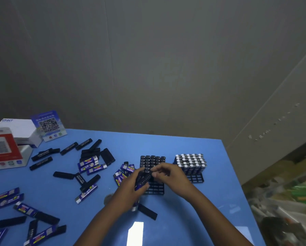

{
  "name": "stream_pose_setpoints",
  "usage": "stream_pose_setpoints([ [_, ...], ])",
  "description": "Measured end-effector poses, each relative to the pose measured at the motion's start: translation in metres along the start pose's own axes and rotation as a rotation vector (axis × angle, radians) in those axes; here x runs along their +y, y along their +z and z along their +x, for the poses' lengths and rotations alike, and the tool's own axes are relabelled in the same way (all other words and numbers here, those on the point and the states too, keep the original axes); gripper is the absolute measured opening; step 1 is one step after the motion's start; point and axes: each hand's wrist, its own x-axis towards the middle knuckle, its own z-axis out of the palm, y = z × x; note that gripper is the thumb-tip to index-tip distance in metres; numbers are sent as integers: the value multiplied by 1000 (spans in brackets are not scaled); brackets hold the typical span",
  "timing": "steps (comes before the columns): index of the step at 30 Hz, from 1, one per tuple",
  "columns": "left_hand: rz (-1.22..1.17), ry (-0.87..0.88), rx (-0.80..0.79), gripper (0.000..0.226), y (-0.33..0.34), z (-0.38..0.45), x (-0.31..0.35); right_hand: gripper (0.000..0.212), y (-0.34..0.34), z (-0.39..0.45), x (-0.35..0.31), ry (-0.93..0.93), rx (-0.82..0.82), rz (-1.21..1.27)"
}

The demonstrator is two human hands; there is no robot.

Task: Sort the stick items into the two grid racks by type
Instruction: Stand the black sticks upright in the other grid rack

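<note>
Two black grid racks stand on the blue table point(184, 219). The left rack point(153, 188) has black sticks upright in its far rows. The right rack point(195, 178) holds blue sticks with silver-white tops. My left hand point(131, 188) grips a bundle of sticks point(143, 179), black and blue, just in front of the left rack. My right hand point(168, 172) pinches the top end of a black stick in that bundle, over the left rack. Loose black sticks point(63, 175) and blue sticks point(92, 168) lie scattered over the table's left half.
A white and red box point(6, 148), a second white box point(19, 128) and a blue QR-code card point(48, 125) stand at the table's far left. One black stick point(147, 211) lies under my left wrist. The table's right edge drops to a cluttered floor point(290, 201).
</note>
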Motion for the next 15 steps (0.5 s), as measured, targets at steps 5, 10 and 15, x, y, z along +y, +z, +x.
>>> stream_pose_setpoints([
  [5,12,33,-52,53,12,6,6,14,-11,-11,5,2,5,6],
  [10,60,61,-69,58,16,10,8,11,-21,-17,7,1,-12,-55],
  [15,91,67,-78,63,15,11,7,9,-33,-20,0,19,-49,5],
])
